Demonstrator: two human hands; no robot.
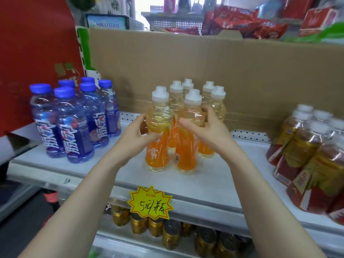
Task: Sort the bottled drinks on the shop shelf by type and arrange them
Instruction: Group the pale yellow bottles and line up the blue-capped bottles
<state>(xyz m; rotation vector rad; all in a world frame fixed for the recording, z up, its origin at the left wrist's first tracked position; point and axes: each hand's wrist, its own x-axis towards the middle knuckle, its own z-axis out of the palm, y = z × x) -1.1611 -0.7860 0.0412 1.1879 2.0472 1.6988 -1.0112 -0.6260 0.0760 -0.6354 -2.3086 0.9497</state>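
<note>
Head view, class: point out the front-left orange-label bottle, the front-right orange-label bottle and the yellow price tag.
front-left orange-label bottle point(157, 152): head view, on its orange label.
front-right orange-label bottle point(186, 155): head view, on its orange label.
yellow price tag point(151, 202): head view, on its handwritten middle.

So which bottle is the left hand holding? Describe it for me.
On the white shelf, between blue-capped bottles and red packs, stands a cluster of white-capped orange bottles. It is the front-left one, nearest the blue ones, gripped by the left hand.
</note>
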